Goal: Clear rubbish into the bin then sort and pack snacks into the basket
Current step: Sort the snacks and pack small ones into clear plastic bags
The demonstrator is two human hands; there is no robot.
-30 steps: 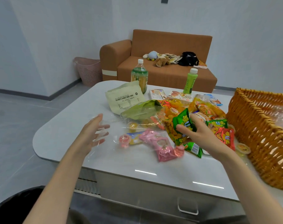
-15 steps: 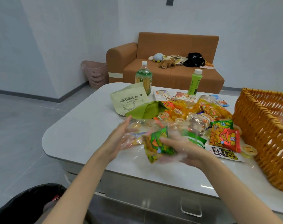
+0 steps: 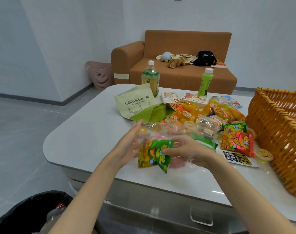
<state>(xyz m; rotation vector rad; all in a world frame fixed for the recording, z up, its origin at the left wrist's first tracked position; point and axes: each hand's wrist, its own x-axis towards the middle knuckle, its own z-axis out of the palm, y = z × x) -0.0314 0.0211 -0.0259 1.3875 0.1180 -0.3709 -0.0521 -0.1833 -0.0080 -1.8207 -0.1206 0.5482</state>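
Right hand [image 3: 186,152] has a green snack packet [image 3: 154,155] pinched between thumb and fingers, lifted a bit above the near edge of the white table [image 3: 79,135]. Left hand [image 3: 127,146] is open with the fingers pretty much straight, palm turned toward the packet and touching some crinkly clear plastic [image 3: 204,127] that's draped over this end of the snack pile. Honestly can't tell if the packet is inside that plastic or just in front of it.

The rest of the snacks are heaped in the middle of the table. A red and orange packet [image 3: 236,143] lies just to the right of my right hand, with a black and white packet [image 3: 240,159] partly under it and a little jelly cup [image 3: 263,154] beside the basket. The wicker basket [image 3: 279,132] is on the table's right side, close to the pile. At the far end a pale green pouch [image 3: 135,102] leans on a big bottle [image 3: 150,78], and there's a slimmer green bottle [image 3: 205,81] further right. The bin with the black liner [image 3: 25,215] is on the floor down at my lower left.
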